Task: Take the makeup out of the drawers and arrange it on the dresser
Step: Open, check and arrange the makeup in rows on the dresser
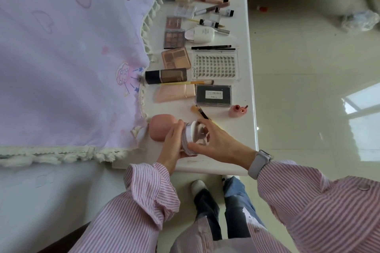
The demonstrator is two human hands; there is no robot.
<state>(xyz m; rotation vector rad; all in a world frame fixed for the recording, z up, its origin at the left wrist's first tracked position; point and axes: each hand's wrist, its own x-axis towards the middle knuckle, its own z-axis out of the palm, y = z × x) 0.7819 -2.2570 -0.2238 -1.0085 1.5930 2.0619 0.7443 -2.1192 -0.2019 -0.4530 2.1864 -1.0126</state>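
A round clear powder jar (pixel 193 138) with a pink puff inside is held between both hands above the near end of the white dresser top (pixel 244 96). My left hand (pixel 171 146) grips its side and base. My right hand (pixel 213 139) curls over its open face, thumb on the lower rim. A pink sponge-like bottle (pixel 159 127) lies just behind the jar. Several makeup items lie in rows farther along: a lash tray (pixel 216 66), a black case (pixel 213 95), palettes (pixel 174 39), a brown foundation bottle (pixel 166 76), a peach tube (pixel 174 93).
A lilac cloth with a tasselled fringe (pixel 61 57) covers the left of the dresser. A small pink bottle (pixel 238 110) stands near the right edge and a brush (pixel 200 113) lies by my right hand. Glossy floor (pixel 308 88) is to the right; my feet are below.
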